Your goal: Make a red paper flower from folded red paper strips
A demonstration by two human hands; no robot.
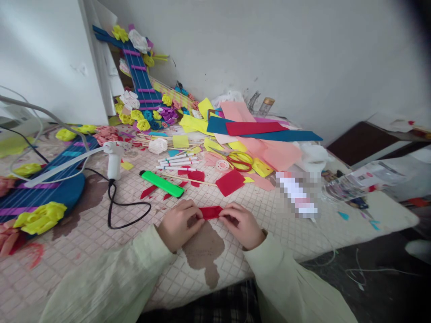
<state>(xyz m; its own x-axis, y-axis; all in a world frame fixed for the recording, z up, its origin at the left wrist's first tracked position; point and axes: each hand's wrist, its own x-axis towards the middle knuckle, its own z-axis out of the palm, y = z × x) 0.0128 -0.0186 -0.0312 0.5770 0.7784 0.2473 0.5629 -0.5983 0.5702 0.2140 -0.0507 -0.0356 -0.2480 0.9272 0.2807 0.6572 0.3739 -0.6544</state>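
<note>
A small folded strip of red paper (211, 212) is stretched level between my two hands, low over the near part of the table. My left hand (181, 224) pinches its left end between thumb and fingers. Its right end sits in the pinch of my right hand (241, 224). Just beyond, a square of red paper (230, 182) lies flat, with red scraps (195, 177) to its left. A green utility knife (162, 184) rests left of these, beyond my left hand. Scissors (239, 160) with yellow and red handles lie past the red square.
A white glue gun (113, 160) with a black cable stands at left, near a blue paper guitar (72, 177) trimmed with flowers. Several markers (178, 161) lie mid-table. Coloured paper sheets (269, 150) pile up behind. A power strip (298, 195) and plastic bottle (363, 179) are at right.
</note>
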